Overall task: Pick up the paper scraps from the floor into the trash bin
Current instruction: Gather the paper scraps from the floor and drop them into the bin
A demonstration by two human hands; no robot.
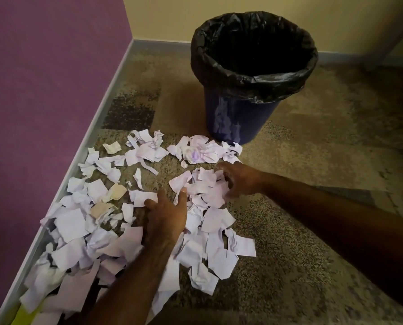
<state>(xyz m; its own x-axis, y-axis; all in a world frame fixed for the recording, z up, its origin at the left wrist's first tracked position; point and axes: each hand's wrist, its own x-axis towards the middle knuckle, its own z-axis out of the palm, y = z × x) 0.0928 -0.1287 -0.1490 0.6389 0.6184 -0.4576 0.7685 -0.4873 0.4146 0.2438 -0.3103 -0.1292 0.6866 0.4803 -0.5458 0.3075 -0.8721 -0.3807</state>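
Note:
Several torn white paper scraps (74, 221) lie scattered over the carpet from the lower left up to the bin's foot. A blue trash bin (238, 118) lined with a black bag (254, 73) stands upright at the top centre, its inside dark. My left hand (167, 214) lies low over the scraps in the middle, fingers spread and touching paper. My right hand (240, 179) curls its fingers round the right side of a small heap of scraps (202, 186) between the two hands.
A purple wall (43, 90) with a pale baseboard (55, 214) runs along the left. A yellow wall (219, 15) closes the back. Patterned brown carpet (324, 184) spreads to the right of the scraps. A yellow-green object (23, 316) peeks out at the bottom left.

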